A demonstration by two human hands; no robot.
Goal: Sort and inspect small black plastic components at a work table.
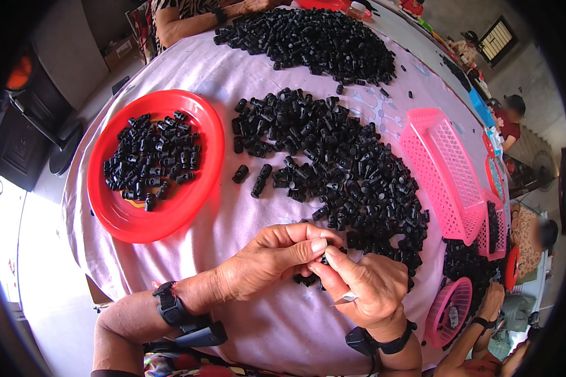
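My left hand (pixel 267 259) and my right hand (pixel 372 284) meet over the near edge of a large heap of small black plastic cord locks (pixel 339 151). Thumbs and fingertips of both pinch one cord lock (pixel 326 256), mostly covered by the fingers. Under the right hand's fingers a thin pale sliver (pixel 346 298) sticks out; I cannot make out what it is. A red round plate (pixel 211 163) to the left bears many similar black pieces in a loose layer. Two loose cord locks (pixel 261 180) lie between plate and heap.
A pink tablecloth (pixel 245 339) covers the table. Beyond the heap lies another black pile (pixel 321 47), with a person's arm (pixel 188 25) behind it. Pink baskets (pixel 443 182) stand right. Near a round pink basket (pixel 432 320), another person's hand (pixel 492 301) reaches in.
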